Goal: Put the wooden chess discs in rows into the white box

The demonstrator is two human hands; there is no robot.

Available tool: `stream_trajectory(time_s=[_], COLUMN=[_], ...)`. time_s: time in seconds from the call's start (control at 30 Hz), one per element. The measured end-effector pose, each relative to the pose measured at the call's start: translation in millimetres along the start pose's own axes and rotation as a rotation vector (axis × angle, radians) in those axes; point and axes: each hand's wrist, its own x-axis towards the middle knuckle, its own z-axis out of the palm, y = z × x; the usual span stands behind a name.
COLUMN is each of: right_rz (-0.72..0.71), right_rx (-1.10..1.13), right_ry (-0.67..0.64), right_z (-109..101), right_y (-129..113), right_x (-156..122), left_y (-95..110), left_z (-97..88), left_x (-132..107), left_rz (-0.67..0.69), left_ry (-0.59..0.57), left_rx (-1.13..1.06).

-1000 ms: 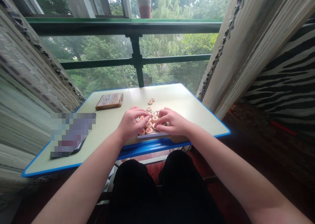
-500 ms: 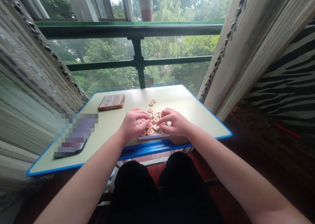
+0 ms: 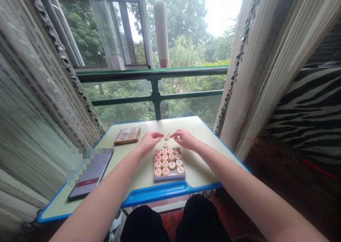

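Note:
A shallow tray filled with several round wooden chess pieces marked in red lies near the front of the small blue-edged table. Beyond it, a few loose pieces sit on the tabletop. My left hand and my right hand have reached past the tray to those loose pieces, fingers curled and pointing toward each other on either side of them. What the fingertips hold, if anything, is too small to make out.
The box lid with writing lies at the back left of the table. A phone lies at the left front. A green railing and window stand behind; curtains hang on both sides, and a zebra-patterned cloth is at the right.
Both hands left the tray and moved forward to the loose pieces behind it, so the filled tray now shows fully. The camera tilted upward.

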Motion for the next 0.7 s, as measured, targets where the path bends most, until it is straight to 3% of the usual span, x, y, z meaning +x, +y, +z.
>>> stream_trajectory(time_s=[0.07,0.23,0.4,0.7], right_rz=[-0.021,-0.072,-0.025,0.039], right_rx=[0.026,0.128,0.126,0.047], right_ry=[-0.050,-0.182,-0.184,-0.146], right_z=[4,13,18,27], right_y=[6,24,31,28], right_x=[10,16,17,22], left_y=[-5,-30,-42,-42], left_z=[1.4,2.6,1.5,6.2], left_x=[10,23,25,29], left_rz=[-0.070,-0.092,0.013,-0.087], left_ry=[-0.090,-0.161,-0.355,-0.296], left_rx=[-0.058,0.056,0.167,0.221])
